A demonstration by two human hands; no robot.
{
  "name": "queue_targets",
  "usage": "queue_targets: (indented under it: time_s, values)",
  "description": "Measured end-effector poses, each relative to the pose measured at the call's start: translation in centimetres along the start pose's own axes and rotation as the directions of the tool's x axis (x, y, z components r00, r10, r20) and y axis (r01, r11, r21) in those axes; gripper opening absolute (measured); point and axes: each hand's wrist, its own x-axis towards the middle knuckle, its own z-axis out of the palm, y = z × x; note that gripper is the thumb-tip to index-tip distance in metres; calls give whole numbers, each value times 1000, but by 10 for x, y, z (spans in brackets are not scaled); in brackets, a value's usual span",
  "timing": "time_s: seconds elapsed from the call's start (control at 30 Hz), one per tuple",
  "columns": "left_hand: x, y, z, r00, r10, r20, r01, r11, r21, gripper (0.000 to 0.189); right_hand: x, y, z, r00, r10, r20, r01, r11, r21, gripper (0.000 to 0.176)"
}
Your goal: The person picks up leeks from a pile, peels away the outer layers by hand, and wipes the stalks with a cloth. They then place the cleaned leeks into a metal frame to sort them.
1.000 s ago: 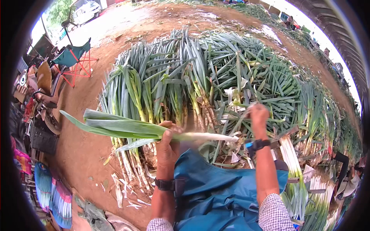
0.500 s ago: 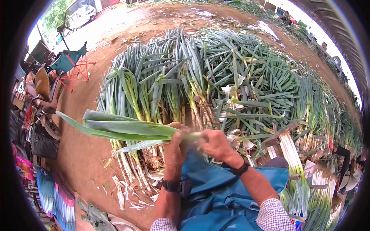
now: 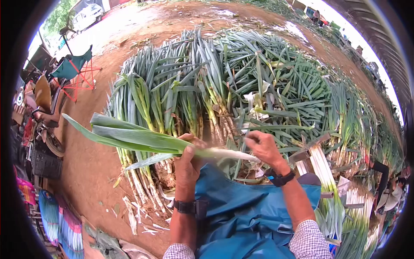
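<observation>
A large leek (image 3: 151, 140) lies across my view, its green leaves to the left and its white stalk to the right. My left hand (image 3: 189, 157) is wrapped round it where the green meets the white. My right hand (image 3: 263, 148) is just above the stalk's white end, fingers curled; whether a thin peel is between them is too blurred to tell. Beyond the hands stands a heap of leeks (image 3: 185, 86) with roots toward me. A blue apron (image 3: 246, 207) covers my lap.
On the right, cleaned white leeks (image 3: 323, 166) rest in a wooden rack (image 3: 310, 148). A green folding chair (image 3: 71, 67), a motorbike and a black crate (image 3: 46, 163) stand on the left. Peelings (image 3: 138, 211) litter the ground. Another person's arm (image 3: 381, 172) shows at far right.
My right hand has moved right and slightly up, away from the stalk, and more of the white stalk shows. My left hand still holds the leek, slightly further left.
</observation>
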Motion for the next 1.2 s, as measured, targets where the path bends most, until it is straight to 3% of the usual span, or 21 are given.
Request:
queue_targets:
  time_s: [0.07, 0.17, 0.27, 0.4, 0.47, 0.57, 0.67, 0.77, 0.87, 0.93, 1.0, 1.03, 1.07, 1.1, 1.13, 1.17, 1.2]
  values:
    - [1, -4, 3, 1000, -5, 10, 5, 1000, -5, 39, 1, -34, 12, 995, -61, 83, 43, 979, 198, 29]
    - [-2, -1, 11, 999, -30, 20, 31, 999, -16, 41, 9, -51, 35, 948, 11, 317, -88, 969, 229, 30]
    - [-4, 4, 10, 999, -43, 22, 43, 999, -28, 44, 9, -45, 43, 953, 10, 302, -114, 938, 327, 29]
    - [-5, 6, 9, 997, -52, 55, 54, 998, -22, 47, 0, -33, 40, 990, -82, 117, 67, 990, 126, 20]
    - [-4, 7, 7, 996, -51, 69, 54, 998, -32, 49, -3, -10, 32, 997, -78, 11, 77, 995, 68, 17]
    - [-3, 9, 1, 994, -65, 87, 72, 995, -75, 51, -7, 35, 19, 996, -39, -76, 34, 998, -58, 14]
    - [0, 14, -2, 993, -21, 113, 35, 992, -119, 51, -5, 98, 6, 987, -41, -154, -13, 942, -336, 12]
    - [2, 21, -6, 996, 1, 86, 10, 992, -129, 47, -3, 163, -19, 969, 73, -236, -180, 865, -469, 17]
    - [5, 28, -6, 999, 14, 33, -8, 985, -170, 44, -3, 219, -50, 937, 70, -343, -261, 794, -550, 24]
    - [8, 27, -7, 999, 12, -32, -18, 979, -202, 42, 5, 170, -72, 923, 99, -372, -232, 914, -332, 34]
    - [11, 22, -4, 999, 1, -43, -10, 976, -216, 41, 11, 60, -76, 978, 94, -188, -124, 980, -153, 41]
    - [14, 17, -1, 999, -5, -34, -3, 976, -217, 41, 14, 19, -69, 998, 60, 1, -60, 995, -77, 41]
    - [19, 12, 4, 1000, -6, -22, 1, 975, -221, 41, 11, -22, -59, 969, -240, 57, 245, 962, -118, 45]
    - [20, 6, 7, 1000, -16, -3, 15, 969, -246, 46, 26, 17, -18, 725, -689, -17, 661, 703, -262, 47]
    - [21, 5, 17, 999, -26, 19, 30, 970, -243, 48, 22, -33, -10, 854, -498, 148, 514, 851, -103, 43]
    - [20, 6, 29, 999, -22, 31, 29, 973, -230, 51, 27, -50, 1, 831, -458, 315, 496, 867, -48, 41]
    - [19, 13, 36, 999, -5, 35, 12, 978, -209, 54, 31, -55, 11, 796, -485, 363, 509, 860, 35, 36]
